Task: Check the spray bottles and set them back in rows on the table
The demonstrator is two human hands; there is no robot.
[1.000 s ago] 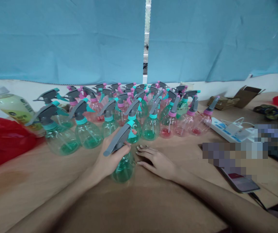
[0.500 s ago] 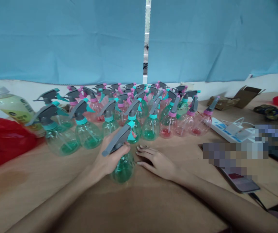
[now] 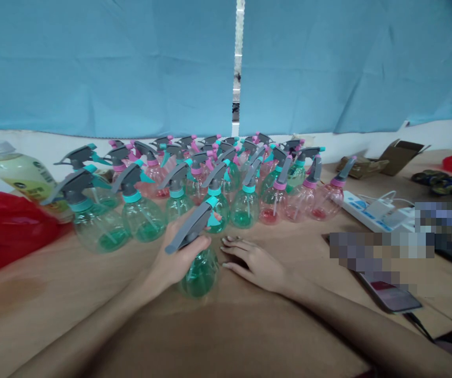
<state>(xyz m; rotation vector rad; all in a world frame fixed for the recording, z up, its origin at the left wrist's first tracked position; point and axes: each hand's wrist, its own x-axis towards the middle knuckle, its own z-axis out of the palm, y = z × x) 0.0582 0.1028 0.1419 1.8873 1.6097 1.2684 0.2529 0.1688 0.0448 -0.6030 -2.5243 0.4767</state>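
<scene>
My left hand (image 3: 173,260) is wrapped round the neck of a green spray bottle (image 3: 199,273) with a grey trigger head, which stands on the wooden table (image 3: 226,336). My right hand (image 3: 255,262) rests flat on the table just right of that bottle, fingers stretched out and holding nothing. Behind both hands stands a crowd of several green and pink spray bottles (image 3: 214,184) with grey trigger heads.
A red plastic bag (image 3: 9,226) and a drink bottle (image 3: 27,176) lie at the left. A white power strip (image 3: 371,210), a phone (image 3: 391,294) and cables sit at the right, with a cardboard box (image 3: 401,152) behind. Blue cloth (image 3: 131,63) hangs at the back.
The bottle in my left hand has shifted very slightly to the left. My right hand has stayed where it was.
</scene>
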